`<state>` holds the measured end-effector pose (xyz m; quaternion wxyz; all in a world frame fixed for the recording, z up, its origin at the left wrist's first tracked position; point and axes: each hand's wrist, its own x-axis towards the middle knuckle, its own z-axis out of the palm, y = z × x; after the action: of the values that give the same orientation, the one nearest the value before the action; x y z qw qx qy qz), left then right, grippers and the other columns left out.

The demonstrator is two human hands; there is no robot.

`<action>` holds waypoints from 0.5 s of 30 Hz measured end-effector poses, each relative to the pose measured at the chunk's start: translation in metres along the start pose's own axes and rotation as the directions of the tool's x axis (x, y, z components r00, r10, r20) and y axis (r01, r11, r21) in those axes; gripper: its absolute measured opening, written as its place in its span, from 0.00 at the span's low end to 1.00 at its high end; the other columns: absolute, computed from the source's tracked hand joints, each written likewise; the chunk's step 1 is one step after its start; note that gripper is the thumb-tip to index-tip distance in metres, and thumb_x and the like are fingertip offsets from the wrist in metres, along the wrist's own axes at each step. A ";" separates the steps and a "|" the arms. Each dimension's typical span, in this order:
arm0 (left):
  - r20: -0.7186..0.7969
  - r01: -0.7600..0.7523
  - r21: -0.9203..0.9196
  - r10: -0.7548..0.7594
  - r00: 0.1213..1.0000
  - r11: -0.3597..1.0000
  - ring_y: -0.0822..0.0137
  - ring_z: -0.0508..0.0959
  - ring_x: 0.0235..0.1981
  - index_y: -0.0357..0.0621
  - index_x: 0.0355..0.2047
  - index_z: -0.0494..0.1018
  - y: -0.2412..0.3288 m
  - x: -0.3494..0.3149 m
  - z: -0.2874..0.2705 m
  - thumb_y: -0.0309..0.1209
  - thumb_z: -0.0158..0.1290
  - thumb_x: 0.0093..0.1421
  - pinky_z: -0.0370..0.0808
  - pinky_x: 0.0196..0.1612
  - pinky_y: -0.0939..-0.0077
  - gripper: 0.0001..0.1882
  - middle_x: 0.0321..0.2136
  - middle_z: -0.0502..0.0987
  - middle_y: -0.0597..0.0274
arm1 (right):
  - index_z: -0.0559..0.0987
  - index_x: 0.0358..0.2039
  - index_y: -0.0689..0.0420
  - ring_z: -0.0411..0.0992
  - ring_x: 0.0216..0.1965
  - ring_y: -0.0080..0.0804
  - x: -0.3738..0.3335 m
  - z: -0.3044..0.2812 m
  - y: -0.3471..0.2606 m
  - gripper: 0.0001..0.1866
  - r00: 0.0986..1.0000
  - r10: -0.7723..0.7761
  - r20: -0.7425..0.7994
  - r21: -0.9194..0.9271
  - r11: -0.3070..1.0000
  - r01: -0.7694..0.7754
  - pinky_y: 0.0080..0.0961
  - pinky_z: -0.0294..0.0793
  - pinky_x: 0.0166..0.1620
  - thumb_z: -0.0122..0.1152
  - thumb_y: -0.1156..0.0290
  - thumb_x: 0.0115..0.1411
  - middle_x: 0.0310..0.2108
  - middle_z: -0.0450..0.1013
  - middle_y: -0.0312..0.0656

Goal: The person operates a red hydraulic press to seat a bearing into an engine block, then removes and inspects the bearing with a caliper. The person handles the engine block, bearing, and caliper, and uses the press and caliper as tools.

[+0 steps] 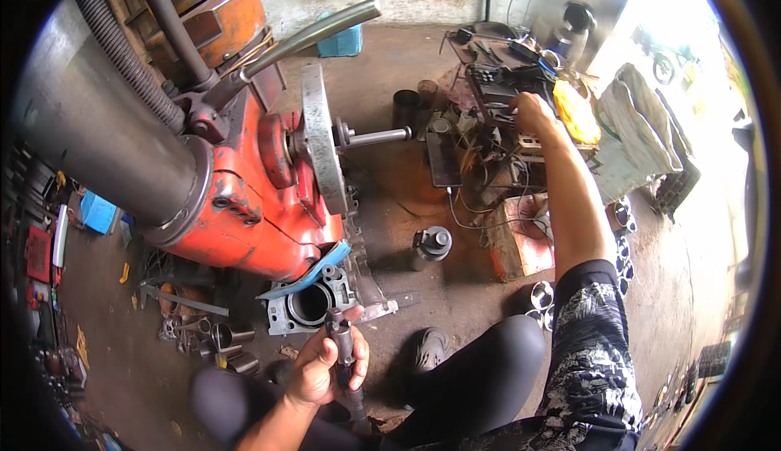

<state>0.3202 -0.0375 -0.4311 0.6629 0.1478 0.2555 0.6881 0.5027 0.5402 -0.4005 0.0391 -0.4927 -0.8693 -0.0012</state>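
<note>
My left hand is wrapped around a dark metal shaft-like tool with a stepped head, held tilted above my lap. Just beyond its tip lies a grey metal housing with a large round bore. My right arm stretches out to a low, cluttered tool stand. There my right hand has its fingers curled downward among small tools; what they grip, if anything, is hidden. Right beside that hand is a yellow cloth or bag.
A large red machine with a thick steel column and a grey wheel fills the left. A bottle-shaped dark container stands on the floor. A phone with a white cable and a worn red box lie below the stand.
</note>
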 end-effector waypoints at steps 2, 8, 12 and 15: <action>0.004 -0.003 0.014 0.003 1.000 1.000 0.64 0.73 0.33 0.43 0.71 0.56 0.001 0.001 0.000 0.49 0.53 0.68 0.75 0.27 0.72 0.38 0.37 0.72 0.58 | 0.87 0.41 0.46 0.80 0.45 0.49 0.003 0.002 0.005 0.14 0.999 -0.045 0.019 -0.006 0.999 0.045 0.41 0.80 0.48 0.63 0.75 0.55 0.41 0.81 0.51; 0.001 -0.004 0.010 0.004 1.000 1.000 0.64 0.73 0.33 0.43 0.71 0.56 0.000 -0.001 -0.001 0.49 0.52 0.68 0.75 0.27 0.72 0.38 0.37 0.72 0.58 | 0.87 0.40 0.49 0.80 0.44 0.49 0.003 0.010 0.013 0.13 0.963 -0.254 -0.092 -0.069 0.966 0.249 0.42 0.79 0.49 0.64 0.74 0.54 0.39 0.81 0.51; -0.051 -0.002 0.011 0.002 0.999 1.000 0.65 0.73 0.33 0.44 0.71 0.56 -0.002 -0.005 -0.002 0.49 0.52 0.68 0.75 0.26 0.72 0.38 0.37 0.72 0.59 | 0.85 0.41 0.53 0.79 0.43 0.50 -0.001 0.017 0.018 0.12 0.954 -0.162 -0.251 0.008 0.986 0.169 0.42 0.77 0.48 0.65 0.71 0.55 0.38 0.80 0.51; 0.012 -0.039 -0.027 0.039 0.999 0.999 0.65 0.72 0.32 0.44 0.71 0.56 -0.002 -0.006 -0.002 0.50 0.51 0.69 0.75 0.25 0.73 0.37 0.37 0.72 0.60 | 0.85 0.41 0.55 0.78 0.42 0.49 -0.004 0.026 0.027 0.11 0.912 0.079 -0.402 0.304 0.951 0.052 0.41 0.76 0.47 0.68 0.67 0.59 0.37 0.80 0.49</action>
<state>0.3214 -0.0438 -0.4328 0.6529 0.1485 0.2393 0.7032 0.5263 0.5517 -0.4273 0.2966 -0.4753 -0.8277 0.0318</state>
